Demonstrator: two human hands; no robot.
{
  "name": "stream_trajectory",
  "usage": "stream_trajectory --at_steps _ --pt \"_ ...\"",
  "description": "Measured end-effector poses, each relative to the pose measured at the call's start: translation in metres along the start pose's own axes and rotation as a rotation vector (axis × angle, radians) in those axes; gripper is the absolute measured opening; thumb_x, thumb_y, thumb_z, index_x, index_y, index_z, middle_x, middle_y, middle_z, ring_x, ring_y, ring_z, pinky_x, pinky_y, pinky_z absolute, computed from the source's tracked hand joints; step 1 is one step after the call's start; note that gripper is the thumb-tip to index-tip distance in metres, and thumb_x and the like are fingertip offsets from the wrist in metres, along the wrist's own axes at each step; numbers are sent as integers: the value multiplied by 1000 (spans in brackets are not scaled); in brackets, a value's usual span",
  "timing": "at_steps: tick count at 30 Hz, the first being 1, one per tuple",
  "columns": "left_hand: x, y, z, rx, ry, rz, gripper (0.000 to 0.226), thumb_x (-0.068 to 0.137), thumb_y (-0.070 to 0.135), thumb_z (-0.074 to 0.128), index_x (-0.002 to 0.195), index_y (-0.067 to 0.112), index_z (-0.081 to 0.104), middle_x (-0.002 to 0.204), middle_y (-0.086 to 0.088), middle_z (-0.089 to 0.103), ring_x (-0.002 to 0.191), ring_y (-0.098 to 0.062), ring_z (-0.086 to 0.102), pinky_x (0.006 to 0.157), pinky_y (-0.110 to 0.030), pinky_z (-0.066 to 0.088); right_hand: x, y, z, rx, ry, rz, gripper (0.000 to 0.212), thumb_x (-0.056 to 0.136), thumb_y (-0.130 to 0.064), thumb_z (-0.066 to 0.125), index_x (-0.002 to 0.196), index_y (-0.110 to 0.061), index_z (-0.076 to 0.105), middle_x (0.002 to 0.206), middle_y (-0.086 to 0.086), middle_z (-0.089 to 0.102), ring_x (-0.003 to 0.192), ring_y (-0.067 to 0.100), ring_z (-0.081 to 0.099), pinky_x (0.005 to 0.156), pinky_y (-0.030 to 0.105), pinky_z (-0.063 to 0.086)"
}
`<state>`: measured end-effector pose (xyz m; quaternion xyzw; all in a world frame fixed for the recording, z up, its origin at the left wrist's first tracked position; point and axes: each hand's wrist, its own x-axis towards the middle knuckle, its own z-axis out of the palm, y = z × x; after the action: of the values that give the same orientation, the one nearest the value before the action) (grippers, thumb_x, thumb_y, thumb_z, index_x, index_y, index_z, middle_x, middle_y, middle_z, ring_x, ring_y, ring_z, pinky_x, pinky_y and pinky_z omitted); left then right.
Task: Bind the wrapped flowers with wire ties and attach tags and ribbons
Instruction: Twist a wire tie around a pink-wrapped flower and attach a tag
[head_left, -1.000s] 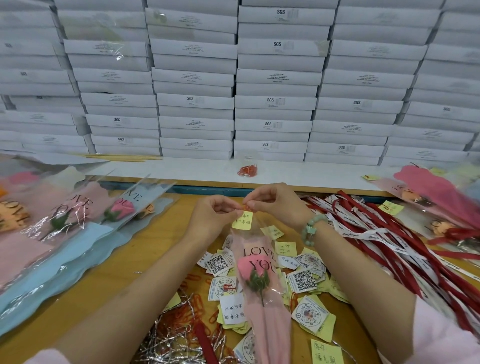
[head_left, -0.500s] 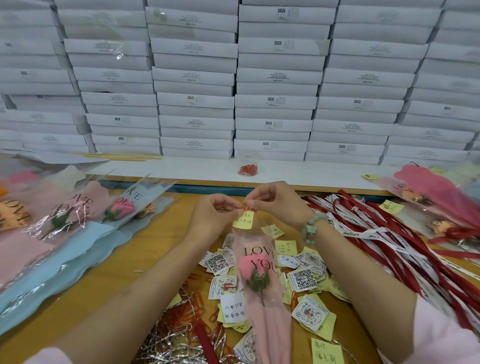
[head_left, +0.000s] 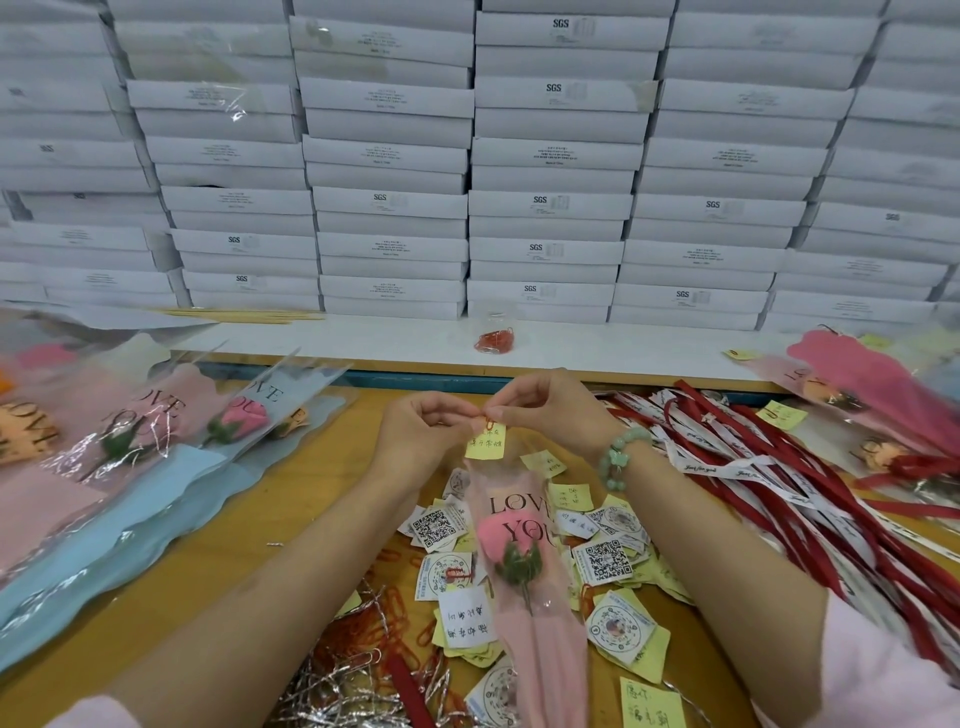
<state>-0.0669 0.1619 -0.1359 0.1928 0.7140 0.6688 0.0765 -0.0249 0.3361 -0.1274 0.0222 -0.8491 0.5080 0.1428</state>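
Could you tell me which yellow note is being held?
The yellow note atop the wrapped flower: the left hand and right hand pinch its upper edge, while the others lie untouched.

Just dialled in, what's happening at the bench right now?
A person is fixing a yellow tag to the top of a wrapped flower printed LOVE YOU. The left hand pinches the wrapper's top edge and the right hand pinches the tag there, beside a small red fastener. The flower runs over a pile of loose tags, with ribbons to its right and other wrapped flowers to the left. No ribbon shows on this one.
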Motion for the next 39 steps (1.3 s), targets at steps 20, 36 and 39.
stream_trajectory --at_steps 20,36,39 --pt "1 11 2 52 12 2 19 94 25 63 111 18 65 114 2 65 111 -16 59 94 -33 51 -9 -11 -4 148 -17 199 5 88 -16 70 92 -16 73 88 0 77 80 8 71 95 43 50" --pt "-98 33 -18 -203 -445 -367 93 63 16 81 143 17 33 108 -8 74 98 -23 72 84 -33 59 -3 -46 -27 284 147 152 9 90 -15 68 83 -19 71 90 -6 77 85 11 71 81 32 55" --pt "-104 33 -14 -206 -491 -374 64 77 1 73 133 15 46 104 -12 75 96 -26 72 79 -32 60 -4 -47 -28 218 164 138 4 91 -14 66 89 -15 69 86 -9 76 79 5 71 65 20 53"
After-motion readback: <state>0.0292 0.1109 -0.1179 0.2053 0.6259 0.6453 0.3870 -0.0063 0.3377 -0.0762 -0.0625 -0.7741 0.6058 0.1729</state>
